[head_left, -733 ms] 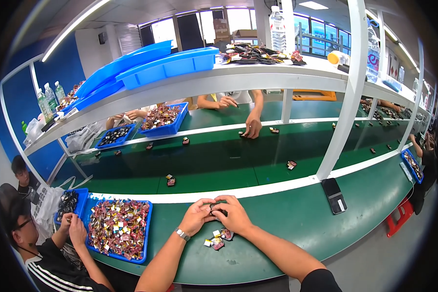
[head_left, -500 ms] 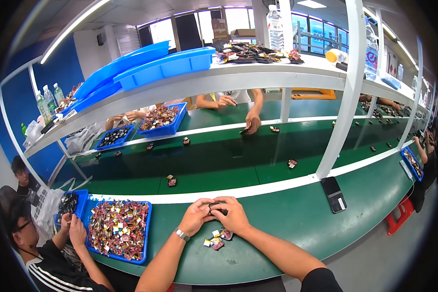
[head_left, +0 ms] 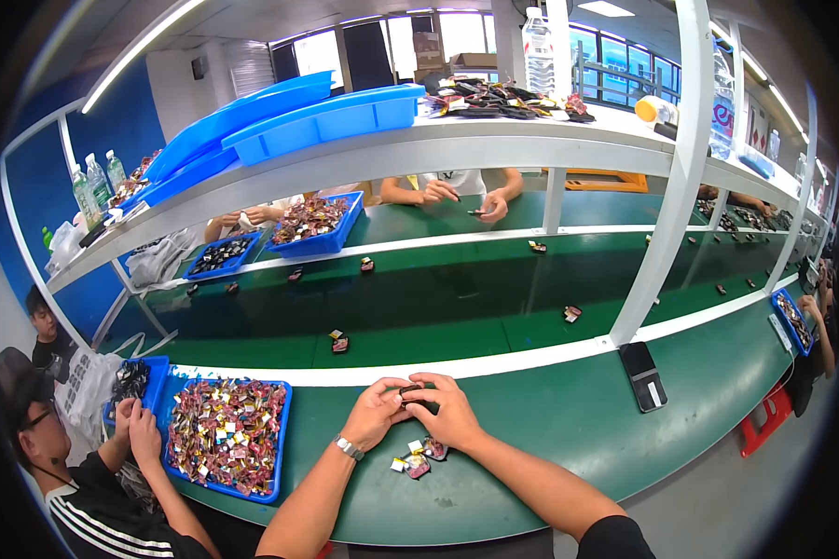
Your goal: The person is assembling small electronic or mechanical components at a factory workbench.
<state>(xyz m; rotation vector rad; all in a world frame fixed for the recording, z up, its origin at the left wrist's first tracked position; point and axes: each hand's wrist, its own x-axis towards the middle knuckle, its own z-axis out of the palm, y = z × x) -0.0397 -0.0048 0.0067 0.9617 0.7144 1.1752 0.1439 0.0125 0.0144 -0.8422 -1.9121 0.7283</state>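
My left hand (head_left: 371,416) and my right hand (head_left: 449,416) meet over the green worktop. Their fingers are closed around a small black piece (head_left: 426,405), mostly hidden by the fingertips. Its exact kind does not show. Just below my hands, a few small dark reddish pieces with white and yellow tabs (head_left: 417,464) lie on the worktop, touching neither hand.
At left, a blue tray (head_left: 287,438) heaped with similar pieces stands beside a co-worker's hands (head_left: 140,430). Beyond a white rail (head_left: 494,364), scattered pieces lie on a green belt (head_left: 447,326). A black phone-like device (head_left: 642,375) rests right of a white post (head_left: 662,196).
My hands stay together at the same spot, with slight finger movement. Pieces on the belt have shifted a little right. Across the belt, a co-worker's reaching hand has drawn back.
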